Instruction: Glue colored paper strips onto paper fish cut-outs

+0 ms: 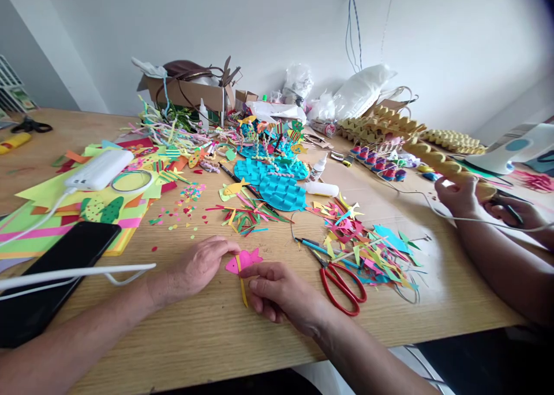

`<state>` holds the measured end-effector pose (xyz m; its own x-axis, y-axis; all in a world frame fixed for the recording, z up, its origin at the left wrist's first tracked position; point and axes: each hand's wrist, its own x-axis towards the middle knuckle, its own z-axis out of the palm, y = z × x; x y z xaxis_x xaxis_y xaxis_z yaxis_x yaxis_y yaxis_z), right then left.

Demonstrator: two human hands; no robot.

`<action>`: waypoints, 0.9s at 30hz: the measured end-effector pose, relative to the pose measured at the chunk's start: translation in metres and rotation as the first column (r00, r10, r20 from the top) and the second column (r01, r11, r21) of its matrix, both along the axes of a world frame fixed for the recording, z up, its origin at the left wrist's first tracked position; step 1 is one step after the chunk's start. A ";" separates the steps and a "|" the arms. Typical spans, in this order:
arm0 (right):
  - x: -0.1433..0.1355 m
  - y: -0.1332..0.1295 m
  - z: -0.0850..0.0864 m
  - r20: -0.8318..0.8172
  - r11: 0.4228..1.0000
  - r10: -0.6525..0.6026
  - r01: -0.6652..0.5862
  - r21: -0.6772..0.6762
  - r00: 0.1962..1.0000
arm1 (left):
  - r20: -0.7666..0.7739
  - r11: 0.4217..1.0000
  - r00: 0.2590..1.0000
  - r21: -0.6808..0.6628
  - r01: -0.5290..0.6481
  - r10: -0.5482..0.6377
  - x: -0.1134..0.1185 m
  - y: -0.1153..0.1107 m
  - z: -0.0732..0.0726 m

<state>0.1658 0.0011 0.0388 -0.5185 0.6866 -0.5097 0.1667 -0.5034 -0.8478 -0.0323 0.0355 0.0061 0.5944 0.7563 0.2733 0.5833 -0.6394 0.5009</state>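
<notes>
A pink paper fish (244, 261) lies flat on the wooden table, with a thin yellow paper strip (243, 288) across its body and hanging below it. My left hand (201, 266) rests at the fish's upper left, its fingers stretched out and the index fingertip at the fish's top edge. From the right, my right hand (281, 294) reaches in; its index fingertip presses on the strip at the fish's lower edge. The thumb and other fingers are loosely curled, apart from the index finger. Right of that hand lie red-handled scissors (344, 288), beside a blue pen (329, 252).
Colored paper scraps (363, 245) lie beyond the scissors. Blue egg-carton pieces (281, 190) with paper fish stand mid-table. At left are a black phone (56, 279), a white power bank (100, 169) and paper sheets. A co-worker's hands (461, 196) hold an egg-carton strip (441, 158) at right.
</notes>
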 end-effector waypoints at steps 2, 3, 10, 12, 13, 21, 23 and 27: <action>-0.001 -0.001 0.001 0.018 1.000 0.008 -0.008 -0.002 1.000 | 0.003 1.000 1.000 0.009 0.005 -0.005 0.000 0.000 -0.002; -0.001 -0.002 0.001 0.026 1.000 0.010 -0.010 -0.004 1.000 | 0.002 1.000 1.000 0.015 0.006 -0.006 0.000 0.000 -0.004; 0.007 -0.010 0.003 0.040 0.998 0.050 -0.048 -0.038 0.998 | -0.014 0.993 0.998 0.098 0.063 -0.062 -0.001 0.000 -0.010; 0.009 -0.006 0.007 0.040 1.000 0.030 -0.030 -0.003 0.999 | 0.001 0.995 1.000 0.096 0.028 -0.028 -0.003 0.000 -0.005; 0.009 -0.003 0.008 0.040 1.000 0.020 -0.021 0.022 0.999 | 0.016 0.995 1.000 0.105 -0.005 0.003 -0.003 0.000 0.000; 0.003 0.022 0.019 0.117 0.994 0.027 -0.039 0.105 0.993 | -0.182 0.932 0.967 0.285 0.226 -0.178 0.006 -0.035 0.025; 0.000 0.025 0.017 0.119 0.996 0.039 -0.048 0.075 0.992 | -0.228 0.910 0.956 0.329 0.254 -0.184 0.010 -0.047 0.024; -0.005 0.026 0.010 0.119 0.995 0.072 -0.080 0.063 0.990 | -0.245 0.890 0.954 0.377 0.257 -0.172 0.014 -0.058 0.023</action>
